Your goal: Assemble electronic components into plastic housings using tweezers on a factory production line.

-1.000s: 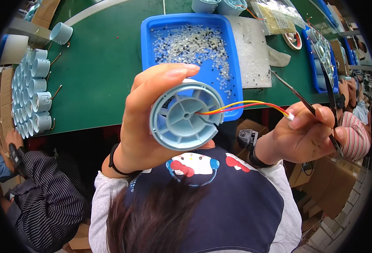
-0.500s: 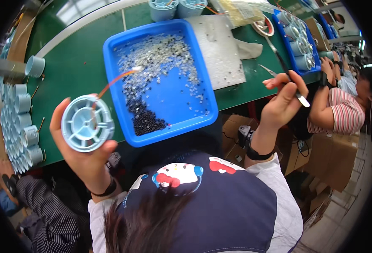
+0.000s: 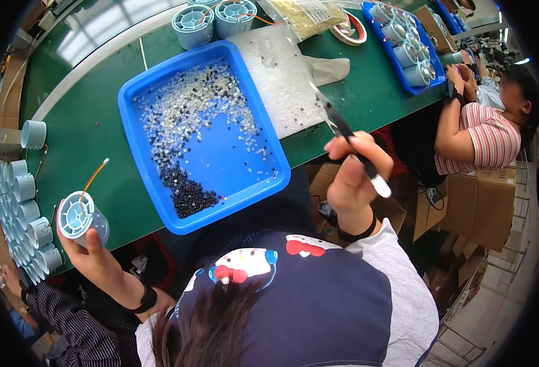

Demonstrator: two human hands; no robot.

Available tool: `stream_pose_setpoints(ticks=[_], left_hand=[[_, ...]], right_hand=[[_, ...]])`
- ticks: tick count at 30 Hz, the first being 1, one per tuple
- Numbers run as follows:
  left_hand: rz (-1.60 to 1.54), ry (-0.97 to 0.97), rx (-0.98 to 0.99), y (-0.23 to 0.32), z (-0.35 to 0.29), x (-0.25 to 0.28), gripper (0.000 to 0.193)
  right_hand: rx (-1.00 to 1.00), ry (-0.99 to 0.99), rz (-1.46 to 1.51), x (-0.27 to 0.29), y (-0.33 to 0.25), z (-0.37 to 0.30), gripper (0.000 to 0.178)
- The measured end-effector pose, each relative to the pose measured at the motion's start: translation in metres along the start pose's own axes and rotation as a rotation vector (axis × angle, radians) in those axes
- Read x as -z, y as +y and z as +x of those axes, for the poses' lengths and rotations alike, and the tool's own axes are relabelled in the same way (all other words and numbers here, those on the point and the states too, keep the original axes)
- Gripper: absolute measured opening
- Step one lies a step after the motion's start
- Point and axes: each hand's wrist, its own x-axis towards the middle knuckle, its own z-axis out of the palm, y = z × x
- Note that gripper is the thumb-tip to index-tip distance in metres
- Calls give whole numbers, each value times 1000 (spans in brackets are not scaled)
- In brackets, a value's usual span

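Between eight and nine o'clock in the view, the left hand grips a pale-blue spoked plastic cup, its orange wire lead sticking up. At three o'clock, the right hand pinches black-handled tweezers, tips blurred and pointing toward eleven. At ten o'clock, on the green worktop, lies a blue tray of tiny clear and black rings.
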Motion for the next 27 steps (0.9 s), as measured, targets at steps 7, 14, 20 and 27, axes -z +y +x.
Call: stream_pose_setpoints(ticks=[7, 14, 20, 27], left_hand=[[-232, -24, 199, 7, 28, 41, 51], [489, 50, 101, 15, 79, 71, 45], [1090, -122, -178, 1, 106, 85, 44], [1131, -274, -158, -11, 116, 73, 44]], right_hand=[[-65, 250, 352, 7, -9, 9, 34], [-73, 283, 221, 2, 7, 5, 30], [-237, 307, 170, -11, 7, -13, 28], [-352, 117, 28, -18, 5, -22, 32]])
